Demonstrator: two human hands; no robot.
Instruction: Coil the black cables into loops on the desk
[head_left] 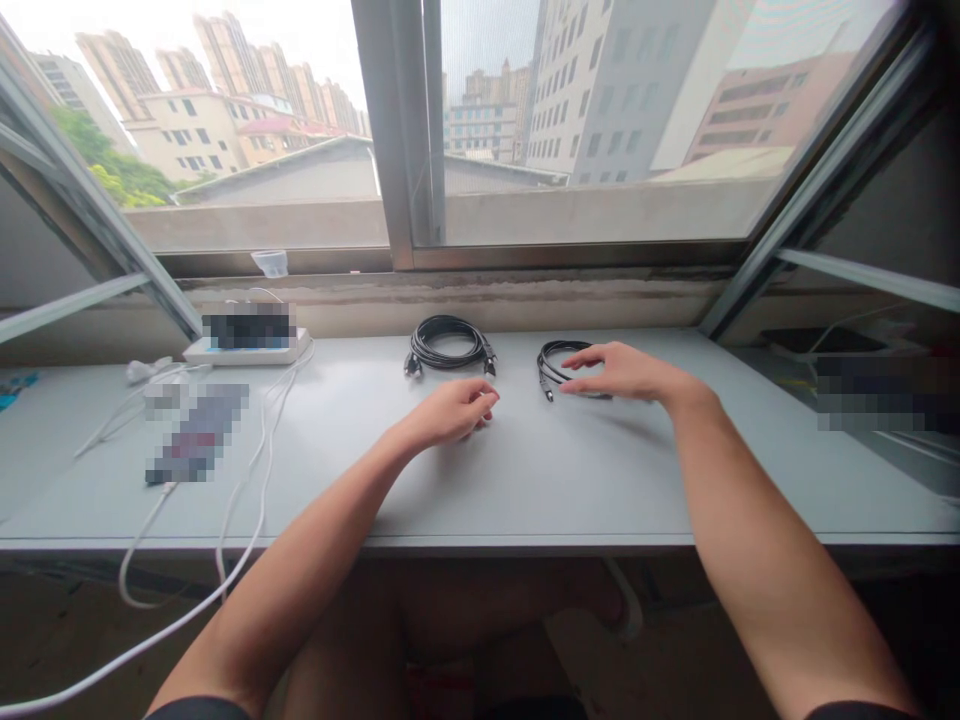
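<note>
Two coiled black cables lie on the light table, side by side near the window. The larger cable coil (450,343), with plug ends at its front left and right, lies just beyond my left hand (459,408). That hand hovers over the tabletop, its fingers loosely curled and nothing visible in them. My right hand (619,370) reaches over the smaller cable coil (551,365), thumb and fingers apart. It hides the coil's right part; I cannot tell whether the fingertips touch the cable. A metal-tipped connector (548,394) points forward from this coil.
At the left are a white power strip (262,352), white cords (264,440) hanging over the front edge, and a blurred-out flat object (199,435). A clear cup (271,263) sits on the sill. Metal frame posts (817,180) rise at both sides.
</note>
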